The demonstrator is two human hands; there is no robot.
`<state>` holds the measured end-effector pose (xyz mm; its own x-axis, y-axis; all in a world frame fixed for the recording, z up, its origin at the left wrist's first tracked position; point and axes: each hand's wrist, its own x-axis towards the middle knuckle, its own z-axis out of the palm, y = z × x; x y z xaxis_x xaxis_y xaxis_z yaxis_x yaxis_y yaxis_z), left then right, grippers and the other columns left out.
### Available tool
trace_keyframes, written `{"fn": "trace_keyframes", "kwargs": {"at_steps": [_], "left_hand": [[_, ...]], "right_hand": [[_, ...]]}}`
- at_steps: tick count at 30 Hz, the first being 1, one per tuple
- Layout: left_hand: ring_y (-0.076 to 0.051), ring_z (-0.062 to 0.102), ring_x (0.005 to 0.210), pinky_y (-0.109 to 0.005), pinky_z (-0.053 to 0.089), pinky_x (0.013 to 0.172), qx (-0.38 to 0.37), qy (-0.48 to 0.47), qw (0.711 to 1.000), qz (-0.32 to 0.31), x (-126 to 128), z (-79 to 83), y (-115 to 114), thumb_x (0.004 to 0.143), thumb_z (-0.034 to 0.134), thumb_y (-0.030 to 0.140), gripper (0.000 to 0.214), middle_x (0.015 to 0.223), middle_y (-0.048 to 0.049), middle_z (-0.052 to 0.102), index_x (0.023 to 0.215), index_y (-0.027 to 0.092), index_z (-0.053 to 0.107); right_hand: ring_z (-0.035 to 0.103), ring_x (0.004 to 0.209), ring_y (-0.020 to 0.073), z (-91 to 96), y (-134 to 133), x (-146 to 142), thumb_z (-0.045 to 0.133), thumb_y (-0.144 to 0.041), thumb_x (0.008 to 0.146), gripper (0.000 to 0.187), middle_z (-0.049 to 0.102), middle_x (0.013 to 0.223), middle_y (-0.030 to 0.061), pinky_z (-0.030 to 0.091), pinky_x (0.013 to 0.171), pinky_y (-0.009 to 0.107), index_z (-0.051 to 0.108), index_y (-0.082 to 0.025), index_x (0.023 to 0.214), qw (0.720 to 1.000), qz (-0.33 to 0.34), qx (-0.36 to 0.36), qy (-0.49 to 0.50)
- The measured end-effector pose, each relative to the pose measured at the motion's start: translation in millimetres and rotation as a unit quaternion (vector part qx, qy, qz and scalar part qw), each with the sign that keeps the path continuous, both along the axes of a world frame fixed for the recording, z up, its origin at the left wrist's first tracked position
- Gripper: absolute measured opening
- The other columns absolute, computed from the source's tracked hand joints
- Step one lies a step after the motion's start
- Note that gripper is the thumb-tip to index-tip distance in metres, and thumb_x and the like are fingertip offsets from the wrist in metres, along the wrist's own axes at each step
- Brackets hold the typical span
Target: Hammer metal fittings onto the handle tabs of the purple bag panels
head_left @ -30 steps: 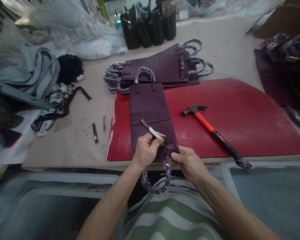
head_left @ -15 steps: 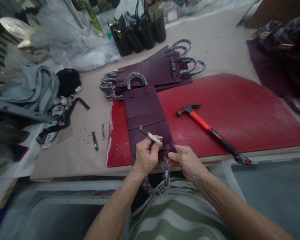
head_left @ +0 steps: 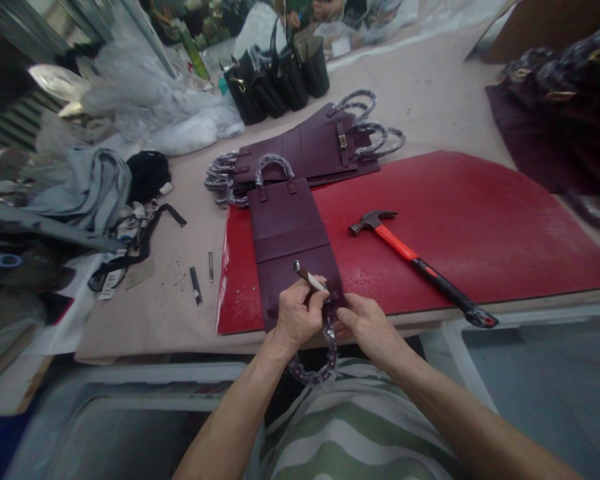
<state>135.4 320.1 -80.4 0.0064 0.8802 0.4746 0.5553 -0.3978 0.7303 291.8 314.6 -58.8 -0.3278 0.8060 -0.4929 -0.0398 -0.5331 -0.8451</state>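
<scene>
A flat dark purple bag panel lies lengthwise on the red mat, one wrapped handle at its far end and another hanging over the table edge near me. My left hand is closed around a thin metal punch tool, its tip set on the near handle tab. My right hand pinches the panel's near edge beside that tab.
A hammer with an orange and black handle lies on the mat to the right. More purple panels are stacked beyond, black bags behind them. Small tools and straps lie left; dark bags sit far right.
The view has swung a little. My left hand has tipped the punch tool more upright over the tab; both hands stay on the panel's near end.
</scene>
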Motion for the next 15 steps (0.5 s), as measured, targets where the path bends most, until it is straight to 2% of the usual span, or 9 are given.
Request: {"fn": "trace_keyframes", "kwargs": {"at_steps": [6, 8, 10, 12, 15], "left_hand": [[-0.02, 0.074, 0.096, -0.029, 0.059, 0.091, 0.049, 0.056, 0.997, -0.036, 3, -6.8, -4, 0.09, 0.058, 0.015, 0.012, 0.1, -0.0094, 0.076, 0.098, 0.015, 0.067], [-0.02, 0.074, 0.096, -0.029, 0.06, 0.09, 0.058, 0.065, 0.995, -0.039, 4, -9.4, -5, 0.09, 0.058, 0.014, 0.011, 0.099, -0.0093, 0.075, 0.098, 0.015, 0.066], [-0.02, 0.073, 0.095, -0.029, 0.06, 0.089, 0.06, 0.069, 0.995, -0.044, 4, -11.5, -4, 0.09, 0.058, 0.014, 0.01, 0.099, -0.0091, 0.074, 0.097, 0.016, 0.065], [-0.02, 0.073, 0.096, -0.03, 0.06, 0.089, 0.06, 0.07, 0.994, -0.051, 4, -13.0, -4, 0.09, 0.058, 0.014, 0.011, 0.099, -0.0091, 0.074, 0.099, 0.016, 0.064], [-0.02, 0.073, 0.096, -0.03, 0.06, 0.088, 0.061, 0.068, 0.994, -0.057, 4, -14.5, -3, 0.091, 0.058, 0.015, 0.013, 0.1, -0.0092, 0.073, 0.102, 0.016, 0.063]], "right_hand": [[0.068, 0.07, 0.0213, 9.4, -4, 36, 0.053, -0.04, 0.081, 0.037, 0.071, 0.08, 0.0079, 0.053, 0.062, 0.032, 0.062, -0.014, 0.106, 0.99, 0.093, 0.077, -0.076], [0.068, 0.07, 0.0215, 9.9, -1, 52, 0.053, -0.046, 0.083, 0.04, 0.071, 0.081, 0.009, 0.053, 0.063, 0.032, 0.064, -0.014, 0.104, 0.986, 0.083, 0.106, -0.098], [0.067, 0.071, 0.0222, 8.9, 5, 69, 0.051, -0.048, 0.085, 0.04, 0.071, 0.083, 0.0091, 0.053, 0.067, 0.035, 0.065, -0.015, 0.102, 0.972, 0.047, 0.163, -0.163], [0.067, 0.077, 0.024, 6.5, 15, 89, 0.049, -0.046, 0.087, 0.037, 0.071, 0.088, 0.0093, 0.053, 0.074, 0.038, 0.067, -0.017, 0.103, 0.925, -0.008, 0.257, -0.28], [0.064, 0.092, 0.0293, 1.8, 34, 116, 0.05, -0.039, 0.086, 0.034, 0.067, 0.103, 0.0139, 0.049, 0.083, 0.042, 0.067, -0.017, 0.106, 0.799, -0.045, 0.375, -0.469]]}}
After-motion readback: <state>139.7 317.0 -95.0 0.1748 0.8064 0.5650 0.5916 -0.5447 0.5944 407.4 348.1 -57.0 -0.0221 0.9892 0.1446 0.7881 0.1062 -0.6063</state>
